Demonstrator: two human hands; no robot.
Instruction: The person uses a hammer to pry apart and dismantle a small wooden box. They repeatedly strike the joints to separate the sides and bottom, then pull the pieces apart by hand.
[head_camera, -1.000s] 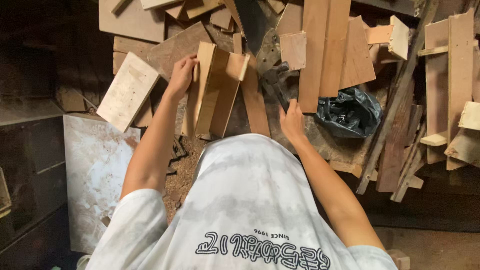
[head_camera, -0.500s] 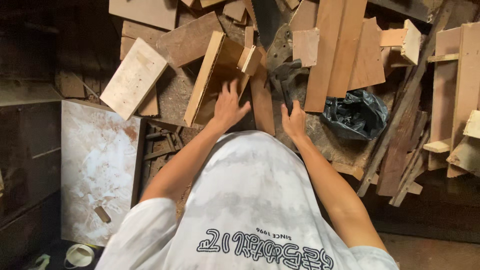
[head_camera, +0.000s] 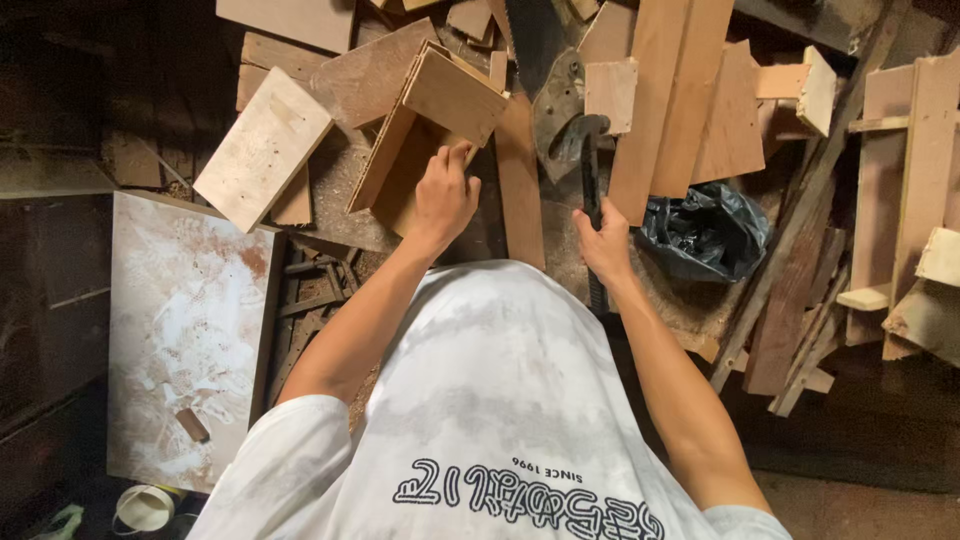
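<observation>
My left hand (head_camera: 445, 195) grips the near edge of a small stack of brown wooden boards (head_camera: 440, 100) that lies tilted on the pile of offcuts. My right hand (head_camera: 605, 245) is closed around the black handle of a hammer-like tool (head_camera: 590, 150). Its dark head lies by a small square wood block (head_camera: 610, 95), and its handle runs back under my wrist. A narrow brown plank (head_camera: 520, 180) lies between my two hands. My pale printed shirt hides the lower middle of the view.
A pale thick board (head_camera: 260, 145) lies to the left, above a white stained panel (head_camera: 185, 330). A saw blade (head_camera: 545, 85), long planks (head_camera: 680, 90) and a black plastic bag (head_camera: 705, 230) sit to the right. More slats (head_camera: 920, 180) crowd the far right.
My left hand has come back from the boards' far side to their near edge and gripped it. My right hand has closed on the black tool handle.
</observation>
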